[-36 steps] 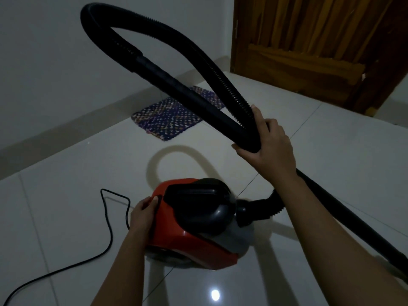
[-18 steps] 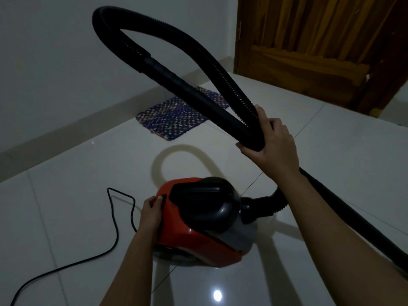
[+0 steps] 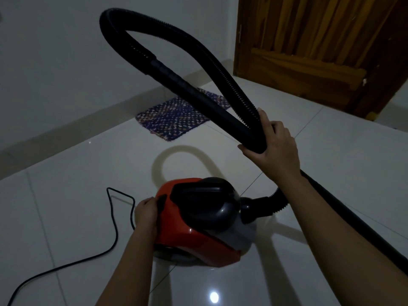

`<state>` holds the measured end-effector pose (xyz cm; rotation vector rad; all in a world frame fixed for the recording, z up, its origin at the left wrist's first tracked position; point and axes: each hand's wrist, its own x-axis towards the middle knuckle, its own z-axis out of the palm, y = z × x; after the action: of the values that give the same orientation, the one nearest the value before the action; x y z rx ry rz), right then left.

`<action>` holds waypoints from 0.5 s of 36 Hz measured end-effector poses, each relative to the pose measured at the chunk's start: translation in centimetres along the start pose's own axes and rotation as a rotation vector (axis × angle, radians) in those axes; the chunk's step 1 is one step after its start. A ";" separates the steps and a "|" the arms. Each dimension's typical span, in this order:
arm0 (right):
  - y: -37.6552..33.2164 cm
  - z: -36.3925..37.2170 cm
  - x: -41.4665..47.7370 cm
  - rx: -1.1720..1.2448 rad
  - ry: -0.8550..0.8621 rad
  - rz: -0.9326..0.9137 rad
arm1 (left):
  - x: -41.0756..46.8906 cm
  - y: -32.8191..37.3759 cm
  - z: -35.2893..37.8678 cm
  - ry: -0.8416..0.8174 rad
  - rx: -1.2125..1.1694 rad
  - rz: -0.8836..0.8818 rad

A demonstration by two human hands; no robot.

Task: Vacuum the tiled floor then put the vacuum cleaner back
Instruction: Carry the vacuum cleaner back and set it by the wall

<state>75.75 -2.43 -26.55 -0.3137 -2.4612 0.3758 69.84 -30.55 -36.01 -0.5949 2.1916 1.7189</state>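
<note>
Pale tiled floor [image 3: 66,195], power cord [image 3: 114,228] trailing to its left edge. Mid-floor, the left hand [image 3: 145,214] curls round the red vacuum cleaner [image 3: 198,239] at its rear; the right hand [image 3: 276,146] clasps the looped hose [image 3: 198,47]. Seemingly at the switch; next probably needs a thumb press, hose held clear.

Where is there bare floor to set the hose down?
Bare tiles lie between the mat and the vacuum cleaner, and right of the hose toward the door. Crowded: beside the left hand, where the cord loops.
</note>
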 end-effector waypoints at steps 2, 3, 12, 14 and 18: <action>0.0 0.0 -0.1 -0.009 -0.004 0.000 | -0.2 0.8 0.1 0.039 0.043 0.064; 0.1 0.0 -0.1 -0.011 -0.007 0.002 | -0.4 1.5 0.2 0.037 0.029 0.102; 0.1 -0.3 -0.5 -0.024 0.002 0.026 | -4.4 6.8 2.6 -0.341 0.228 0.618; 0.0 -0.5 -0.6 -0.029 0.005 0.026 | -4.7 7.0 2.7 -0.497 0.414 0.669; 0.0 -0.7 -0.8 -0.031 0.004 0.028 | -4.7 7.0 2.5 -0.603 0.856 0.758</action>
<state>76.87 -2.55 -26.44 -0.3616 -2.4632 0.3483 70.39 -26.08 -28.45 0.9214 2.4510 0.7897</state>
